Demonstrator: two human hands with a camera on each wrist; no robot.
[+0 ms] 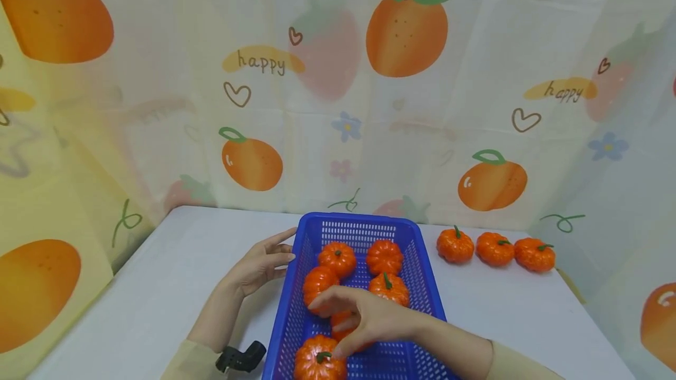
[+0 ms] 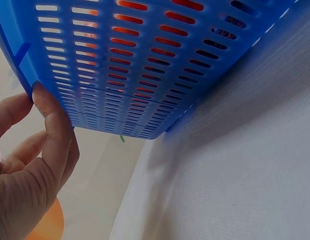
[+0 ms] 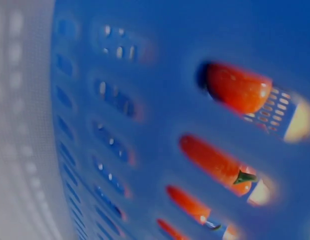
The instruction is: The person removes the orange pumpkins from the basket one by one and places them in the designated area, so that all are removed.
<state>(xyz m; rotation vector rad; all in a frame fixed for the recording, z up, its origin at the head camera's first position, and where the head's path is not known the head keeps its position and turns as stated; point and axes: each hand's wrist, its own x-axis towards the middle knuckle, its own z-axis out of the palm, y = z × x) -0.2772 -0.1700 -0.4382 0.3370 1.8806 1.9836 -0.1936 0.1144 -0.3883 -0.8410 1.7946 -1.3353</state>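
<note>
A blue plastic basket [image 1: 369,362] with slotted walls stands on the table and holds several small orange pumpkins, among them one at the front [image 1: 320,359] and one at the back right [image 1: 384,257]. Beside the basket's left wall is my left hand [image 1: 261,265], fingers extended. In the left wrist view its fingertips touch the basket's rim [image 2: 25,75]. My right hand [image 1: 372,315] reaches over the basket from the right, thumb and fingers curved and apart. Partly hidden behind it lies a pumpkin [image 1: 343,327]. The right wrist view shows pumpkins through the basket wall [image 3: 160,100], without the hand.
On the table [image 1: 486,309] right of the basket, three more pumpkins [image 1: 494,249] sit in a row near the back edge. A fruit-printed cloth [image 1: 338,133] hangs behind the table. A black device [image 1: 241,358] is at the left wrist.
</note>
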